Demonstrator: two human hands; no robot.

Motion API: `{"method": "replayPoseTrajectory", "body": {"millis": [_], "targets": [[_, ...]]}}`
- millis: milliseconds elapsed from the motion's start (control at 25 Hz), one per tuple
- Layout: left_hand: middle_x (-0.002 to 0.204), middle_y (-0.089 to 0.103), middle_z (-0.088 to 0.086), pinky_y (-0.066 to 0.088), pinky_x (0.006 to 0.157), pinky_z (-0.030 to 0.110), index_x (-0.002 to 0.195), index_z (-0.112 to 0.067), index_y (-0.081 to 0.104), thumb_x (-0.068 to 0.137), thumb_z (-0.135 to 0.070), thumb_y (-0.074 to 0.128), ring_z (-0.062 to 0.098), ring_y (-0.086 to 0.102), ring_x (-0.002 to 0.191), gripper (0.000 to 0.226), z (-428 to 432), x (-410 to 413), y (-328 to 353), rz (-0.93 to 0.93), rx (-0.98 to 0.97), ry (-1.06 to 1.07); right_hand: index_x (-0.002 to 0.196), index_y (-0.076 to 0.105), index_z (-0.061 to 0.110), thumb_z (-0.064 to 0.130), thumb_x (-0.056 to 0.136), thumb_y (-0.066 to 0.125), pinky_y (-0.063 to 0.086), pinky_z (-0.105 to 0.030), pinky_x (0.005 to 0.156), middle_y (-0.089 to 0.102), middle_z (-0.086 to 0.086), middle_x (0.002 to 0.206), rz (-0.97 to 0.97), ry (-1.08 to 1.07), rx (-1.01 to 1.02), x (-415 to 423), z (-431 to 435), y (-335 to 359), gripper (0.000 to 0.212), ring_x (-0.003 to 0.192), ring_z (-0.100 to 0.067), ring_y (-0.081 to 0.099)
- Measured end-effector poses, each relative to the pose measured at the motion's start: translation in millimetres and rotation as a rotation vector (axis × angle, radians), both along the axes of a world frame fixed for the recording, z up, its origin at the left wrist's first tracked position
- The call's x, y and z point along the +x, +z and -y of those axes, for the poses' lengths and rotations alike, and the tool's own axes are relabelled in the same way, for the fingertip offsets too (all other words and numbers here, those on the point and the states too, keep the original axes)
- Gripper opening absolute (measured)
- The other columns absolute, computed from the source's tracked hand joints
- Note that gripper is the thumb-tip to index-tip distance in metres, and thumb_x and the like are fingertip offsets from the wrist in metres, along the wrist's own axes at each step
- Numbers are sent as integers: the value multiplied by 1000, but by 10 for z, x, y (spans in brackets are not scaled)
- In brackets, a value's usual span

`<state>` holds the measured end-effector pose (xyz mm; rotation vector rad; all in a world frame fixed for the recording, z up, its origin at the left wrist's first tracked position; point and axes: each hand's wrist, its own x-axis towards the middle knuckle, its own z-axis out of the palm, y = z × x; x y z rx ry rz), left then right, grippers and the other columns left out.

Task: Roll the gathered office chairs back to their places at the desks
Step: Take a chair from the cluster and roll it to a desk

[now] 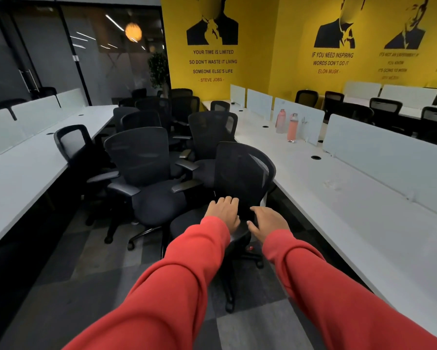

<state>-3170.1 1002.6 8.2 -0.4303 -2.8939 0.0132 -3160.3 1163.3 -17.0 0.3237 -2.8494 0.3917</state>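
Down on the seat of the nearest chair (245, 173), both hands lie palm-down. The left hand (223, 213) has its fingers spread and lightly bent against the dark cushion. The right hand (269, 222) sits just beside it, thumb out, fingers loosely curved. Neither is clenched and nothing is pinched; they look set there to steer and push the chair on its castors. Whether the right palm fully presses the fabric, I cannot tell. This chair stands in the aisle, close against the right desk (364, 223), backrest away from the person. Beyond it, the cluster of chairs (141, 160) is jammed between the 2 long desks, not yet sorted. Further up, 2 pink bottles (292, 127) stand by a divider (389, 152).
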Motion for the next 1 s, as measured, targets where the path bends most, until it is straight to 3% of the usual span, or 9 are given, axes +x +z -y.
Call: {"method": "replayPoseTrajectory", "body": {"millis": [360,1000], "targets": [[134,50,6,41,96,42,135,-14,41,92,-32,50,26,48,122,47,-444,-1478,136,-7,-8,66,138,50,17,40,94,54,34,-30,106,55,-1,137,10,44,13,-1619,-517,51,50,129,-18,48],[134,49,6,42,96,42,135,-14,40,93,-32,48,26,48,121,46,-644,-3372,-303,116,25,72,140,47,21,42,95,51,37,-30,106,54,2,139,83,8,71,-3458,-885,-257,50,129,-17,48]]}}
